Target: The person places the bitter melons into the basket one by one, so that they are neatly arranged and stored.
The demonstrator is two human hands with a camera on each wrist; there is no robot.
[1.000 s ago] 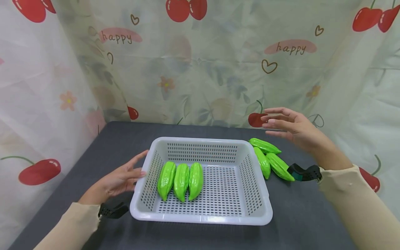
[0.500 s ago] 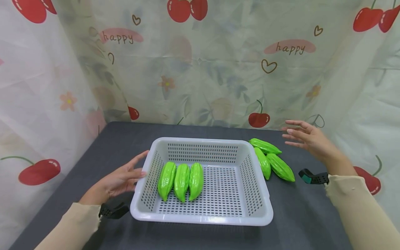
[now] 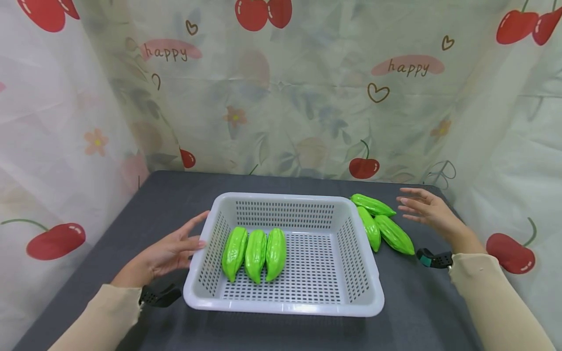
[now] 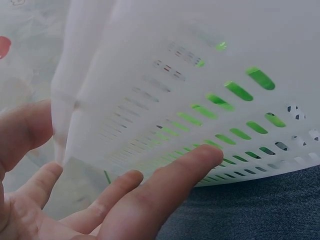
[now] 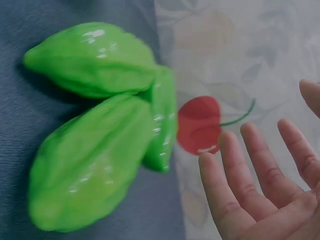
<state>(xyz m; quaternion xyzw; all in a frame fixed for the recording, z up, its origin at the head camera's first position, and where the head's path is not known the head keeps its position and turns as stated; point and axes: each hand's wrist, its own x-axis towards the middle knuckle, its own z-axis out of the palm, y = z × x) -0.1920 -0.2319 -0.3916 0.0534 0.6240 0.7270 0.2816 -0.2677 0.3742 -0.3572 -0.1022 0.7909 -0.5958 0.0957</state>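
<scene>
Left hand [image 3: 168, 251]: fingers extended and relaxed, touching the near-side end of the basket [image 3: 281, 308], curled round nothing. Basket sits directly to its right. Inside, beyond the left fingertips, three green vegetables [image 3: 255, 256] lie side by side, grouped toward the left hand's end; the floor on the other end is bare.

Right hand [image 3: 430, 212]: fingers spread and loosely bent, holding nothing. Three loose vegetables [image 3: 395, 235] lie on the table [image 3: 184, 192] to its left, between it and the basket, bunched against one another; the right-wrist view shows a gap between them and the fingertips. Whether the nearest to the basket touches its wall cannot be told. Farthest off, past both hands, a printed curtain [image 3: 281, 97].

Change: right hand is lower than half a second ago; left hand, basket and all six vegetables unmoved. Reading: the count stands at three in, three out, and the lower right hand now seems better placed for the loose group, though no pick-up is under way.
</scene>
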